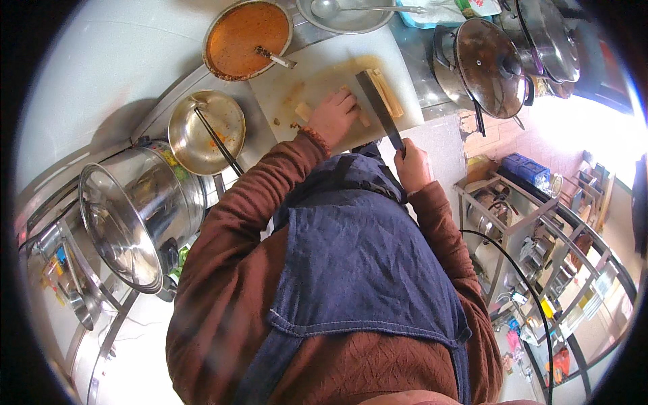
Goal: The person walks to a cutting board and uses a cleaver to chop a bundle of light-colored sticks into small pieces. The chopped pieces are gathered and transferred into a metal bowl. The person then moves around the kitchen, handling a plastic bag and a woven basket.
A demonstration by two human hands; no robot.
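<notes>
On a white cutting board (324, 63), my left hand (334, 119) rests with its fingers curled down over pale food pieces. One pale piece (363, 118) shows beside the fingertips, and another pale piece (302, 111) lies by the back of the hand. The fingers hide whether they grip a piece. My right hand (414, 164) is closed around the handle end of a broad-bladed kitchen knife (378, 105). Its blade stands on edge along the left side of a bundle of pale food strips (386, 93).
Left of the board are a bowl of orange-red sauce (248, 35), a metal pan with chopsticks (207, 131) and a large steel pot (152, 187). A metal basin with a ladle (347, 20) stands behind. Lidded pots (488, 68) stand right; a metal rack (536, 217) is lower right.
</notes>
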